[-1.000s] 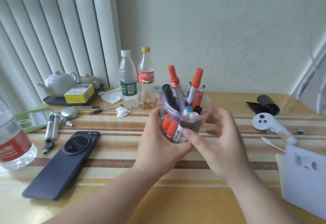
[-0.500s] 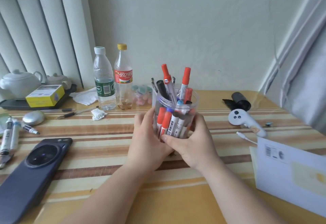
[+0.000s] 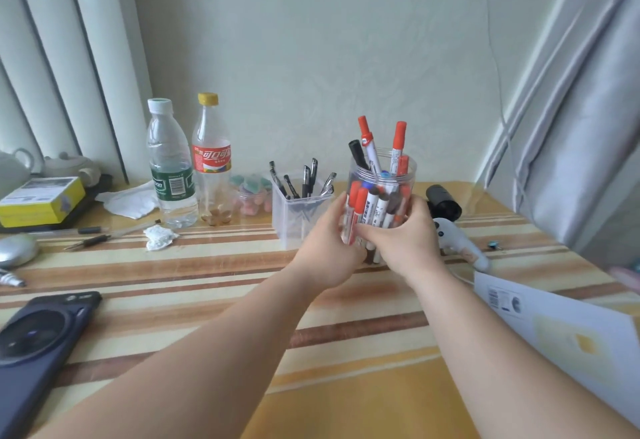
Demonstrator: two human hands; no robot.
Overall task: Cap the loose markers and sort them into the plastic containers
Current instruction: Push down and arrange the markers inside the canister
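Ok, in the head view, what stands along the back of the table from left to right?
yellow box → water bottle → cola bottle → square pen container → round marker jar → black cylinder

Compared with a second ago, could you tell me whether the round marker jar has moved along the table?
Yes. The round marker jar has gone right: away from the cola bottle, now close to the white controller.

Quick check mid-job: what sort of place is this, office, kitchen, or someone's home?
Most likely a table in someone's home, set against a wall: striped tablecloth, vertical blinds and a curtain at the sides, and a teapot, a water bottle and a phone around the marker jar.
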